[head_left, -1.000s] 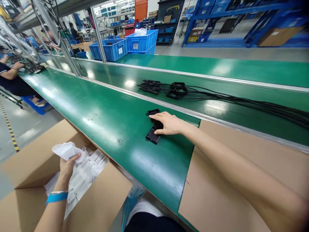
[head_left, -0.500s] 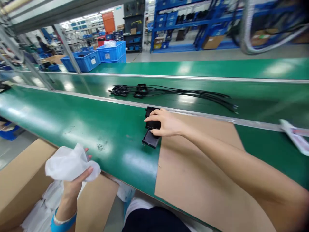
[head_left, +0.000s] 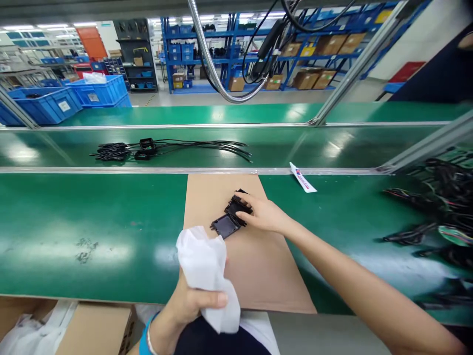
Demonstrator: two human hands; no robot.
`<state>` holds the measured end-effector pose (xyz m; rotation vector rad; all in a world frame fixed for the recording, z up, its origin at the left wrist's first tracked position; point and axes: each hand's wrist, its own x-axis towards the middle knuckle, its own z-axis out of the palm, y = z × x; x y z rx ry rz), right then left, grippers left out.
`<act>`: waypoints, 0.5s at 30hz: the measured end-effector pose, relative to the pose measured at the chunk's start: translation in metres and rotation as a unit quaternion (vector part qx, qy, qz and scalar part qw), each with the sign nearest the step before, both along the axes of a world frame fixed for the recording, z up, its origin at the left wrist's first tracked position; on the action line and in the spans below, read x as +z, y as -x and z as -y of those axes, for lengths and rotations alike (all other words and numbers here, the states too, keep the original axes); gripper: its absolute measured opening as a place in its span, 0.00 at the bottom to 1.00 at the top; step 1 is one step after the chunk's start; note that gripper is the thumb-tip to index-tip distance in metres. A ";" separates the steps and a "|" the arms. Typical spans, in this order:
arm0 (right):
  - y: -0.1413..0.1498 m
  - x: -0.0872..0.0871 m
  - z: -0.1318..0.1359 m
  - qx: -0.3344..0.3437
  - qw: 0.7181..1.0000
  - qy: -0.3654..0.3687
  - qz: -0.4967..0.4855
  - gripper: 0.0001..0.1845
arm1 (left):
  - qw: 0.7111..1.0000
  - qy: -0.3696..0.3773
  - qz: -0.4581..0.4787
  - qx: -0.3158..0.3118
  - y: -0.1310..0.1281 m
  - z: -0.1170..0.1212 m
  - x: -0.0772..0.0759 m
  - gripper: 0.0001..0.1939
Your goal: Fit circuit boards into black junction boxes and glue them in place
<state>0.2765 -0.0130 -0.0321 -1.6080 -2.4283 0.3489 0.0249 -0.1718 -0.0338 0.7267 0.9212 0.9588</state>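
My left hand is wrapped round a soft white packing pouch, held over the near edge of the bench. What the pouch contains, if anything, is hidden. Farther off, my right hand grips small black plastic housings, fingers curled over their right side. One shallow open housing lies tilted at the left of this group, its tray-like inside facing up. The housings rest on a flat cardboard sheet, and my fingers cover part of them.
Black cables lie in the channel behind. A white tube is right of the cardboard. Bundled wires crowd the right side. An open carton with white pouches stands below left. A metal conduit hangs overhead.
My right hand has brought the black housings from the green surface onto the cardboard. My left hand has carried the white pouch from above the carton towards the cardboard. The view has swung right.
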 end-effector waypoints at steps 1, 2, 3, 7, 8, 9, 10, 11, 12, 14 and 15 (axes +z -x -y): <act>-0.003 0.002 -0.006 0.002 1.000 0.005 0.005 0.31 | 1.000 0.005 0.003 0.018 -0.007 -0.005 -0.002 0.36; -0.004 0.003 -0.013 0.005 1.000 0.009 0.010 0.28 | 0.999 0.010 0.013 0.044 -0.012 -0.011 -0.003 0.35; -0.004 0.003 -0.022 0.008 1.000 0.011 0.014 0.25 | 0.997 0.014 0.029 0.069 -0.014 -0.015 -0.003 0.35; 0.013 -0.001 -0.058 0.035 0.999 -0.005 0.010 0.21 | 0.990 0.023 0.087 0.112 -0.016 -0.029 0.000 0.28; 0.021 -0.002 -0.064 0.049 0.999 -0.013 0.002 0.21 | 0.988 0.030 0.096 0.116 -0.017 -0.031 0.001 0.26; 0.028 -0.003 -0.068 0.069 0.997 -0.017 -0.006 0.22 | 0.986 0.038 0.103 0.122 -0.017 -0.033 0.001 0.25; 0.034 -0.004 -0.070 0.094 0.995 -0.017 -0.013 0.23 | 0.985 0.049 0.108 0.128 -0.018 -0.035 0.002 0.25; 0.040 -0.005 -0.069 0.122 0.992 -0.014 -0.020 0.23 | 0.983 0.058 0.111 0.136 -0.019 -0.036 0.003 0.26; 0.043 -0.005 -0.067 0.150 0.988 -0.008 -0.025 0.23 | 0.981 0.065 0.114 0.144 -0.020 -0.037 0.004 0.27; 0.045 -0.002 -0.060 0.191 0.981 0.005 -0.031 0.21 | 0.980 0.062 0.113 0.153 -0.021 -0.038 0.007 0.30; 0.045 0.001 -0.055 0.201 0.979 0.007 -0.035 0.20 | 0.982 0.050 0.104 0.152 -0.020 -0.039 0.009 0.30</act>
